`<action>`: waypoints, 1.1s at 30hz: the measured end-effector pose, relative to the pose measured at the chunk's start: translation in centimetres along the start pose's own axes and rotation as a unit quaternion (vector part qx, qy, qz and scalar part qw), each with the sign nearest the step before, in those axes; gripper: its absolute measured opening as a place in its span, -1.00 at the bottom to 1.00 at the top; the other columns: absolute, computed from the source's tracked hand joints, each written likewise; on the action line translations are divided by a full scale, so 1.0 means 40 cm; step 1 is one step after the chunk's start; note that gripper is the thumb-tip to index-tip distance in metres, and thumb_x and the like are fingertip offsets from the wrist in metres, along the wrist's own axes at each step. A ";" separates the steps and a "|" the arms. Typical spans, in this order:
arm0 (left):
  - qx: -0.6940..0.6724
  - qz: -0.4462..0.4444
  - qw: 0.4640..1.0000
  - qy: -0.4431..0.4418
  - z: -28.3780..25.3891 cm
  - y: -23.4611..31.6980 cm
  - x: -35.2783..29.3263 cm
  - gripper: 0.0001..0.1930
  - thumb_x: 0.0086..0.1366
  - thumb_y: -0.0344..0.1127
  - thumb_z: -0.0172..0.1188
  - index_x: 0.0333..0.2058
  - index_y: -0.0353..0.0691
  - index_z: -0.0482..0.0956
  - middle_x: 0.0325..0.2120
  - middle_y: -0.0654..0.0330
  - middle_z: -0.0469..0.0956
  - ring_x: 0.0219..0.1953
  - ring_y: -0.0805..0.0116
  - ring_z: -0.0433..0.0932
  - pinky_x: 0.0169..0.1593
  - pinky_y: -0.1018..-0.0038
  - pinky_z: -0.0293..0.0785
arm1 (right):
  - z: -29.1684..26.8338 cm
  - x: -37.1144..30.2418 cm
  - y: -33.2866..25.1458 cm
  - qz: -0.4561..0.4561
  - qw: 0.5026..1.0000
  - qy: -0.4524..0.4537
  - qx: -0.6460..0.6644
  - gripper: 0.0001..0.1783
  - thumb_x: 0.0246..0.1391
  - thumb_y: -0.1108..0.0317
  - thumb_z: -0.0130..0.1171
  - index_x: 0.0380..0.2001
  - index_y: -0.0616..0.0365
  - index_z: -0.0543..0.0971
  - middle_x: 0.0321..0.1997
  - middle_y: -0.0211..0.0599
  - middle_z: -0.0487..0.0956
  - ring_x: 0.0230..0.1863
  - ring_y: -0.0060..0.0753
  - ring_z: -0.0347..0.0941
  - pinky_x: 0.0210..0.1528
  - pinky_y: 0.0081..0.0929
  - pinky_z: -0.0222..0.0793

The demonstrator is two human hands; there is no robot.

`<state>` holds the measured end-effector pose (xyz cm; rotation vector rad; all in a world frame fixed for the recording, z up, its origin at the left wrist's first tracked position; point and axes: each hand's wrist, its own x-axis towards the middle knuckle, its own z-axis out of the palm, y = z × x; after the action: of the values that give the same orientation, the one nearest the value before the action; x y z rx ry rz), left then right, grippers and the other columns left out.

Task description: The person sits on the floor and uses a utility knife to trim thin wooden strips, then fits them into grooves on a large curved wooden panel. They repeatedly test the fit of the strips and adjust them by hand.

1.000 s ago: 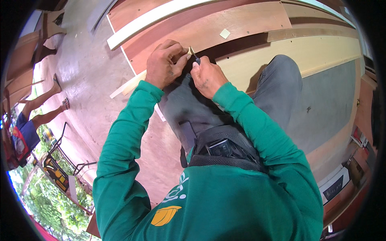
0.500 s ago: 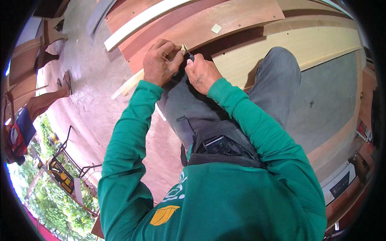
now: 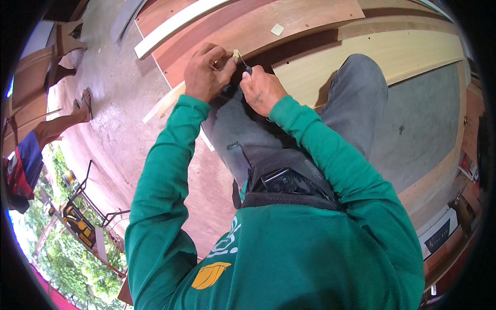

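Note:
My left hand point(image 3: 205, 75) pinches a small pale yellow piece point(image 3: 236, 53) between thumb and fingertips, above my thigh. My right hand point(image 3: 262, 93) is closed round the dark handle of a thin metal-tipped tool point(image 3: 248, 70); whether it is a knife or a screwdriver, I cannot tell. The tool's tip is right beside the pale piece, at or close to touching it. Just beyond my hands lies a reddish-brown wooden board point(image 3: 222, 32), with a small pale square point(image 3: 277, 29) flat on it.
A long white strip point(image 3: 175, 28) lies across the reddish board. To the right, behind my knee, is a pale wooden panel point(image 3: 403, 51). Another person's sandalled foot point(image 3: 86, 105) is on the floor at left. A black-and-yellow power tool point(image 3: 80, 225) stands at lower left.
The tool has drawn back slightly toward me, so more of its thin metal shows. The pale piece stays pinched in my left hand.

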<state>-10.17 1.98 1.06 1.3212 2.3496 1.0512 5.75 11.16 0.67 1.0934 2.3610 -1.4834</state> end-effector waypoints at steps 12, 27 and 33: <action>-0.003 -0.007 1.000 -0.025 -0.010 0.004 0.008 -0.83 0.21 -0.28 0.49 -0.33 -0.24 0.74 -0.33 0.15 0.65 -0.34 0.21 0.67 -0.24 0.33 0.59 | -0.094 -0.103 0.094 -0.038 0.999 0.014 0.000 -0.53 0.47 0.08 -0.02 -0.18 0.42 0.44 -0.33 0.47 0.62 -0.23 0.55 0.59 -0.10 0.28 0.50; -0.017 -0.013 1.000 -0.011 -0.005 0.001 0.003 -0.80 0.16 -0.26 0.49 -0.34 -0.26 0.74 -0.32 0.12 0.66 -0.33 0.14 0.71 -0.24 0.30 0.62 | -0.003 0.044 0.029 -0.082 0.996 0.022 0.029 -0.54 0.50 0.06 -0.05 -0.15 0.37 0.44 -0.34 0.44 0.61 -0.20 0.58 0.56 -0.13 0.30 0.45; -0.016 -0.015 1.000 -0.011 -0.003 0.001 0.003 -0.79 0.16 -0.25 0.48 -0.34 -0.26 0.73 -0.31 0.12 0.67 -0.33 0.13 0.71 -0.23 0.30 0.63 | -0.004 0.038 0.026 -0.079 0.996 0.023 0.015 -0.51 0.50 0.05 -0.06 -0.15 0.40 0.44 -0.33 0.48 0.61 -0.18 0.61 0.55 -0.09 0.32 0.45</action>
<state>-10.26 2.03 1.18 1.2761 2.3201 1.0558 5.36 12.32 -0.72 0.9759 2.5177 -1.5646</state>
